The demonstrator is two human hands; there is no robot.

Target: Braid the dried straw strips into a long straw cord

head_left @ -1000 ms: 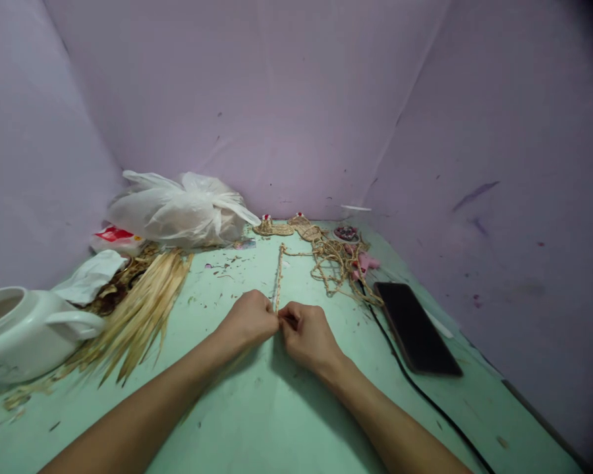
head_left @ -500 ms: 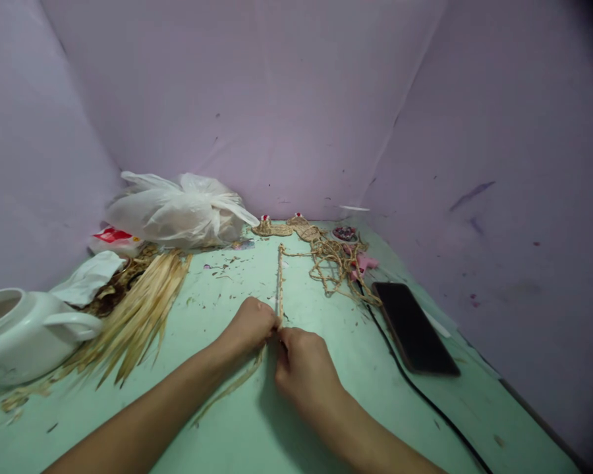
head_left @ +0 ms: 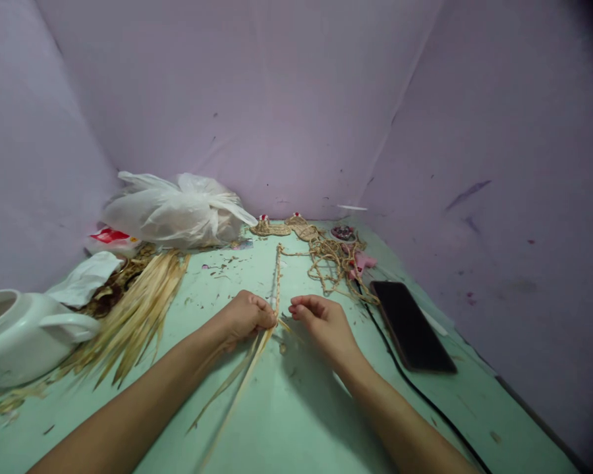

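A thin braided cord [head_left: 278, 276] of straw-coloured fibre runs straight down the middle of the table. My left hand [head_left: 250, 313] pinches its near end between thumb and fingers. Below that grip, long loose fibre strands [head_left: 244, 380] trail toward me, and a short strand [head_left: 289, 328] sticks out to the right. My right hand [head_left: 323, 322] hovers just right of the cord, apart from it. Its fingers are half curled, with the thumb and fingertips slightly apart and nothing visible between them.
At left lie a bundle of dry fibre strips [head_left: 145, 309], a white teapot [head_left: 24, 339] and a plastic bag [head_left: 178, 207]. Tangled cord [head_left: 333, 260], woven pieces [head_left: 271, 228], a pink glue gun [head_left: 362, 262], a phone [head_left: 412, 326] and a black cable [head_left: 400, 368] are at right.
My right hand has come away from the cord, up and to the right, and its fingers have loosened. My left hand still pinches the cord; more loose strands show below it.
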